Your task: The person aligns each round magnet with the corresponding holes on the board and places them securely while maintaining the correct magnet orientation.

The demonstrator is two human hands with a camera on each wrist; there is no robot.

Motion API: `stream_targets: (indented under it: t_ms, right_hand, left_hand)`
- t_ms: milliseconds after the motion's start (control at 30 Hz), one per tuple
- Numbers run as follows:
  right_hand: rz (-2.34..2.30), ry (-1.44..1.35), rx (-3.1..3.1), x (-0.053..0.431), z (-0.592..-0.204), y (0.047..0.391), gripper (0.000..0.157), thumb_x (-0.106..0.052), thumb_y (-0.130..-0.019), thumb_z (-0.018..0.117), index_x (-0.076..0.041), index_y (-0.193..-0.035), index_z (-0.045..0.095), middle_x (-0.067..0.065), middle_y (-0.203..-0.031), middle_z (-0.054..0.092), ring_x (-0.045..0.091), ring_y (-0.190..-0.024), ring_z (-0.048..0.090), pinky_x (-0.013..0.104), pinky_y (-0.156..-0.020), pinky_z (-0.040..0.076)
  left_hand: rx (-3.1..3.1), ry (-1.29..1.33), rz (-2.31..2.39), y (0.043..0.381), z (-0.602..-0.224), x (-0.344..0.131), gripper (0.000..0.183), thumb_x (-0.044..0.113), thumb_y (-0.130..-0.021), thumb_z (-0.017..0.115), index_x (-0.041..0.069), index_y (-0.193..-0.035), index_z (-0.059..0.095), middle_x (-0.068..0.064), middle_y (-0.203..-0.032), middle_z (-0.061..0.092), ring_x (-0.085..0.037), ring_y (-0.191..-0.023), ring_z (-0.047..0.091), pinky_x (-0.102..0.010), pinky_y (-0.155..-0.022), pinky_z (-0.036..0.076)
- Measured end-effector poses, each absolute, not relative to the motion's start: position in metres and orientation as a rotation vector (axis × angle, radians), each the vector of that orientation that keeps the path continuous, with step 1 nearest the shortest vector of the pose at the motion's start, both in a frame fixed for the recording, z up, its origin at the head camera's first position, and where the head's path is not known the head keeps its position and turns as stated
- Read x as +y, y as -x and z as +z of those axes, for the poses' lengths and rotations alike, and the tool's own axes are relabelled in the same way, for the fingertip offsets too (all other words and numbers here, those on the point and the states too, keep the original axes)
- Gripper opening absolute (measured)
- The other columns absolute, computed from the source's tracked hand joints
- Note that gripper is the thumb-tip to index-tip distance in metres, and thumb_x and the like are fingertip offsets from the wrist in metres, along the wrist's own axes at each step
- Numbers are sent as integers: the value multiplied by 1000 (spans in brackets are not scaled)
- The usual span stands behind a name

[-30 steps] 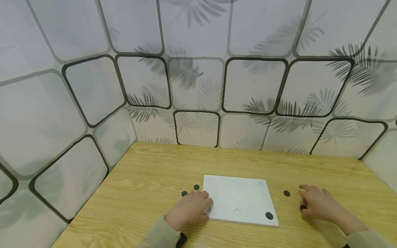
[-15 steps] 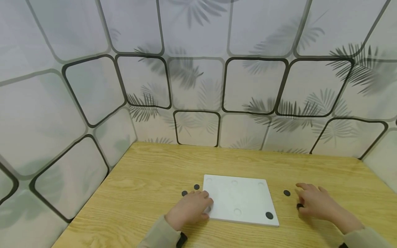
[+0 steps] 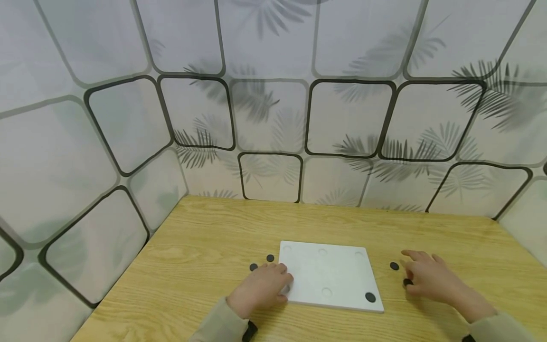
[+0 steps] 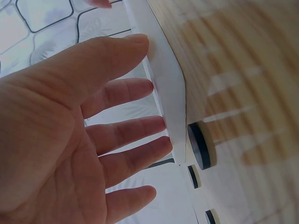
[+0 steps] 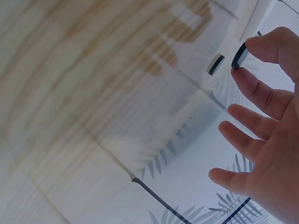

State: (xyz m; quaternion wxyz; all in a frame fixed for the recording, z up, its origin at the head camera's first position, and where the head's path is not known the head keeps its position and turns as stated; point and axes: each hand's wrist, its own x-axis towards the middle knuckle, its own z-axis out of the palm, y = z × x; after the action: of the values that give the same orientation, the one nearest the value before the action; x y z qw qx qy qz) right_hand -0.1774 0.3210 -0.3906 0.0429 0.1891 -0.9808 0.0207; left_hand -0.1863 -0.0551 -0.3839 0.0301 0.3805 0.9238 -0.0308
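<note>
Touching the white board (image 3: 333, 270) with loosely extended left hand (image 3: 259, 287); pinching a black disc (image 5: 240, 55) in the right hand (image 3: 431, 279), near 1 loose disc (image 3: 394, 266) on the worktop (image 3: 213, 228), bringing it closer to the board than earlier.

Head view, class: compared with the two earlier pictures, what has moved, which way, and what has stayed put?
The right hand has moved left, toward the white board, carrying a black disc pinched between thumb and finger. Nothing was let go. The left hand stays at the board's left edge, and the corner disc stays on the board.
</note>
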Motion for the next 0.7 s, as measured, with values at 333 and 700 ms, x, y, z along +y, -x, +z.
stream_targets:
  t_ms: [333,700]
  right_hand:
    - [80,-595,-3014,313,-390,181,23,-18,-59,68,-20,-57,46,23,-115,49,43,-103,44,68,-76,28]
    - [74,-627,-3000,299,-386,184,22,-18,-60,68,-20,-58,46,22,-116,49,42,-104,44,66,-78,29]
  left_hand:
    - [2860,-1179,-91,187,-385,-55,29,37,-74,69,20,-97,62,8,-85,50,-7,-74,47,-26,-72,43]
    - [2871,-1190,-115,186,-385,-55,28,37,-74,69,19,-96,62,8,-83,49,-7,-72,46,-25,-69,43]
